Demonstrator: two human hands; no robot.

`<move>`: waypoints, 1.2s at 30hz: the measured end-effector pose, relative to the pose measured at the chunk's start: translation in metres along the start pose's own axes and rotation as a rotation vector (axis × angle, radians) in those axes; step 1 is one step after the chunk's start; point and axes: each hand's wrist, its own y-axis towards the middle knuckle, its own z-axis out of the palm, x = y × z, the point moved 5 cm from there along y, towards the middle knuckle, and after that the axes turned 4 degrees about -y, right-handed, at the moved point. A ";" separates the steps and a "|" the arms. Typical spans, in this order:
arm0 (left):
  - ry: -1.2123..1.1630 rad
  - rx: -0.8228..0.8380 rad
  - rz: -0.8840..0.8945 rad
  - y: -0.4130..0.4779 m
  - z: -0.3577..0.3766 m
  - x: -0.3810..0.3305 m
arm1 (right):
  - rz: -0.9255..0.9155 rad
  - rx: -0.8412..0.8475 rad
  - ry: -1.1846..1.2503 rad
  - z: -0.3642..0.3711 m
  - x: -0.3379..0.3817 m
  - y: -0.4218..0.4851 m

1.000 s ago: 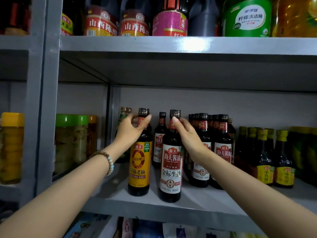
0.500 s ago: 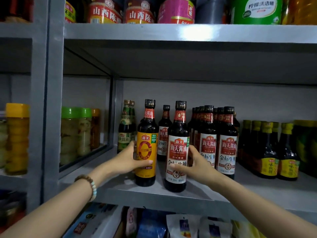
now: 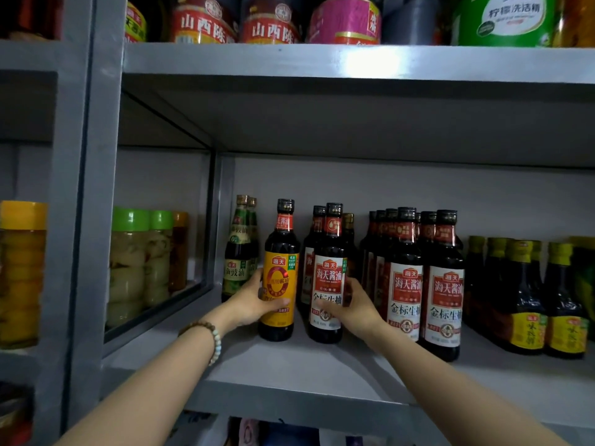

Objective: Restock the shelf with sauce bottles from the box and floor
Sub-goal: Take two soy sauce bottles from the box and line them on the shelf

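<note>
Two bottles in hand, both upright on shelf point(image 3: 289, 365), front-left part. L hand point(image 3: 249, 302) wrapped round yellow-label bottle point(image 3: 279, 278) at label height. R hand point(image 3: 355, 309) wrapped round red-and-white-label bottle point(image 3: 328, 284), thumb across label. Step, my read: seating the pair in place. Next prob: nudge back level w/ matching row point(image 3: 406, 284) to right, let go w/o tipping neighbours, fetch more stock.

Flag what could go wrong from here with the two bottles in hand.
1. The left hand grips the yellow-label soy sauce bottle and the right hand grips the white-label soy sauce bottle, close together; they could clink.
2. Pushing the white-label one back may knock the dark bottle behind it.
3. A tipped bottle could roll off the shelf edge.
</note>
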 end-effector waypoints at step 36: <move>-0.020 -0.044 0.044 0.051 0.000 0.030 | -0.131 0.073 0.069 0.026 -0.021 0.052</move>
